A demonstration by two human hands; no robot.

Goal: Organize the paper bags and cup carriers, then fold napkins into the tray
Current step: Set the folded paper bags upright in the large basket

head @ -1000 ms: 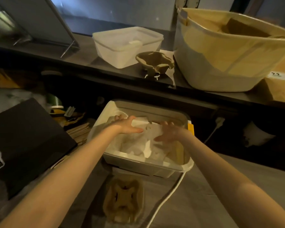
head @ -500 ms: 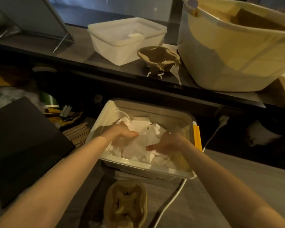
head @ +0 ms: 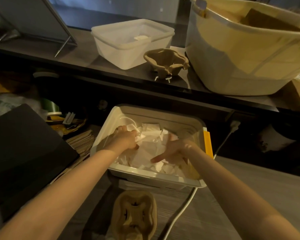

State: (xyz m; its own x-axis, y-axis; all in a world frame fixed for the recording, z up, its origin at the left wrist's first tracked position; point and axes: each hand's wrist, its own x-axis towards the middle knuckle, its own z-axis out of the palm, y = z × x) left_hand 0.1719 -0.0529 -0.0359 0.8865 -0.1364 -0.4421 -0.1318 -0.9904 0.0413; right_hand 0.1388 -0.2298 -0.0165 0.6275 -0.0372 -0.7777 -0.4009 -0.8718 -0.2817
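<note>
A white plastic tray (head: 151, 177) with a yellow clip stands on the low counter in front of me, filled with loose white napkins (head: 151, 141). Both my hands are down inside it. My left hand (head: 126, 138) lies on the napkins at the tray's left, fingers curled into the paper. My right hand (head: 173, 150) rests on the pile at the right with fingers spread flat. A brown pulp cup carrier (head: 134, 215) lies on the counter just in front of the tray. Another cup carrier (head: 166, 62) sits upside down on the upper shelf.
On the shelf stand a lidded translucent box (head: 130, 44) and a big cream tub (head: 246, 49) holding brown paper. A white cable (head: 182, 210) runs past the tray's right corner. A black case (head: 22, 151) lies at left, beside stacked brown paper bags (head: 81, 141).
Both hands have pushed lower into the tray and pressed the napkins down. The right hand's fingers have spread out flat over the pile.
</note>
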